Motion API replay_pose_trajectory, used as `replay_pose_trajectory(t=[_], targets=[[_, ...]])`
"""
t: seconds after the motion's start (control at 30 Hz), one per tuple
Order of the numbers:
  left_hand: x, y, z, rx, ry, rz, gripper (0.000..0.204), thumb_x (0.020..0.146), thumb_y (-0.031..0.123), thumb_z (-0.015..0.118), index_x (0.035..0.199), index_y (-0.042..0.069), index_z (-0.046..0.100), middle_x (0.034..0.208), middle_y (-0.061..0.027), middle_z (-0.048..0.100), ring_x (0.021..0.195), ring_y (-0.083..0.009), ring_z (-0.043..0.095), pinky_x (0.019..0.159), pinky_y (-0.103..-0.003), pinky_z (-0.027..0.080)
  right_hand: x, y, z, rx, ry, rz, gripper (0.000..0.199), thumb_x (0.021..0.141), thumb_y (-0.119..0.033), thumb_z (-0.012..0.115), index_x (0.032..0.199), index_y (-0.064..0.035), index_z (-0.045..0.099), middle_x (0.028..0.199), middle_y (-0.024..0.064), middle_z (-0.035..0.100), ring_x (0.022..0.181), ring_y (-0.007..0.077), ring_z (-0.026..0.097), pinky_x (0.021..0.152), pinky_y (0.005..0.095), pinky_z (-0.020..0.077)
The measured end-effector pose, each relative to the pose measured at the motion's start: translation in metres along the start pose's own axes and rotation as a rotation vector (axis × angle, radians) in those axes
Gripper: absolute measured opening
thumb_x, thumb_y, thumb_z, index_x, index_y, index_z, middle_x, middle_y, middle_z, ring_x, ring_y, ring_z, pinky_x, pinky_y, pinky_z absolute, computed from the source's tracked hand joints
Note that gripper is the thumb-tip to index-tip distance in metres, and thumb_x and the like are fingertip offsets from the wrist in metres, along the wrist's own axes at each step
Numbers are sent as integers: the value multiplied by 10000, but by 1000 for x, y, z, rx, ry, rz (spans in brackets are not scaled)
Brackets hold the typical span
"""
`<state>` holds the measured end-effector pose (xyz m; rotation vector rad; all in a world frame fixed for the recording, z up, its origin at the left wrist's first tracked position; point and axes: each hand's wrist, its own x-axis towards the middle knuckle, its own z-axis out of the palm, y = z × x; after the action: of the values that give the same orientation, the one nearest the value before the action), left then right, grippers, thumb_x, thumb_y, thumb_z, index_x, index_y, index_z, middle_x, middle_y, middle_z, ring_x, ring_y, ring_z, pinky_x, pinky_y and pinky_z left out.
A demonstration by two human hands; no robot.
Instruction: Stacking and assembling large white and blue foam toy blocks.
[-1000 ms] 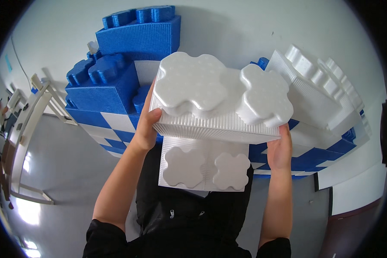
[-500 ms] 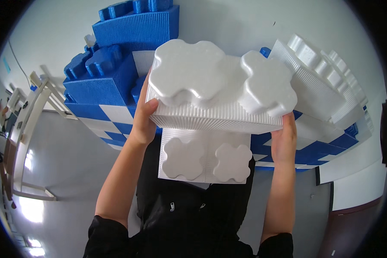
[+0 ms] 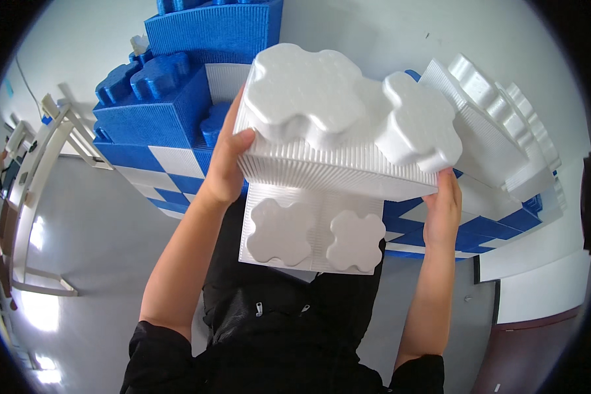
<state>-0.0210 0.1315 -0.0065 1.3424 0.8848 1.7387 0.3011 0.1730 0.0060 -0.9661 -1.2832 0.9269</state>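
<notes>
Black shirt and black trousers at the bottom edge, two small zip pulls showing. Bare forearms reach up from the short sleeves.

Just past the trousers, a white block with two rounded knobs facing up; what supports it, can't tell.

Over its far part, nearer the camera, a second white block, the held block, is gripped between both hands. Ribbed side toward the person, two lobed knobs up, right end lower in view than left.

Left hand is on the left end: thumb lies over the near corner, other fingers run up along the end, partly hidden; spread about the block's edge, holding it. Right hand is at the near right corner, fingers bent against it, some out of sight; how wide they spread, can't tell, but they touch the block.

Beyond, a checkered stack of blue and white blocks. Blue block on its left part, taller blue block behind that, ribbed white block tilted in view on the right.

Farther left, a white-framed table on grey floor. Pale wall behind the stack.
</notes>
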Motion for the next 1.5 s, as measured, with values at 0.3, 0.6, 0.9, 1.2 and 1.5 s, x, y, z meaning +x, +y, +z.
replay_pose_trajectory(t=[0.3, 0.6, 0.9, 1.2, 1.5], targets=[[-14, 19, 12, -23, 66, -184, 941, 737, 467, 518, 1506, 10, 228, 1486, -200, 354, 1391, -324, 309, 1148, -412, 177, -12, -20, 8, -178, 73, 40, 531, 1036, -445, 365, 1329, -10, 449, 1205, 121, 543, 1084, 178, 537, 924, 339, 440], [-12, -1, 0, 12, 11, -91, 1004, 738, 549, 553, 1509, 5, 208, 1501, -203, 321, 1409, -331, 268, 1150, -435, 161, -5, 3, -8, -213, -33, -19, 494, 1039, -414, 362, 1326, -21, 448, 1180, 99, 557, 1032, 162, 536, 863, 312, 450], [-9, 2, -5, -53, 24, -193, 936, 750, 446, 526, 1512, 9, 204, 1523, -211, 283, 1427, -327, 237, 1161, -407, 145, -9, -41, -2, -619, -91, 59, 395, 1018, -301, 447, 1225, 17, 553, 1158, 137, 599, 1066, 193, 569, 913, 356, 449], [49, 83, 48, 1073, -161, 492, 660, 854, 396, 481, 1426, 70, 429, 1394, -188, 485, 1334, -376, 401, 1113, -505, 269, 43, -93, 56, -1032, -288, -701, 443, 939, -302, 541, 1274, -12, 557, 1268, 192, 568, 1199, 387, 499, 1044, 420, 385], [60, 65, 73, 1602, -250, 393, 568, 915, 497, 464, 1363, 152, 521, 1307, -161, 558, 1236, -335, 498, 1021, -531, 350, 55, -92, 69, -1342, -407, -444, 628, 937, -475, 464, 1413, -67, 415, 1325, 175, 532, 1234, 390, 451, 1071, 464, 337]])
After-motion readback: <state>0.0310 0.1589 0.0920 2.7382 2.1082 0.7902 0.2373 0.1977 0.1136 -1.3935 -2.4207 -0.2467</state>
